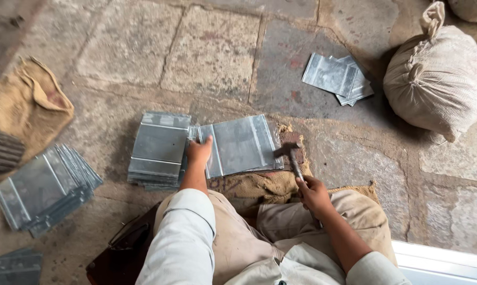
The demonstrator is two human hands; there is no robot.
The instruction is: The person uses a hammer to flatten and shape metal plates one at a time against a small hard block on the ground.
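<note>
My left hand (198, 152) rests with its fingers on the left edge of a folded grey metal sheet (241, 143), which lies on a burlap-covered block in front of my knees. My right hand (313, 193) grips the handle of a hammer (290, 154); the hammer head hovers at the sheet's right edge. A neat stack of like metal sheets (159, 149) lies just left of my left hand.
A fanned pile of metal sheets (43, 189) lies at the left beside a burlap sack (30, 105). A few sheets (338, 78) lie farther off on the stone floor, next to a tied full sack (439, 79). A dark bag (123, 248) sits by my left leg.
</note>
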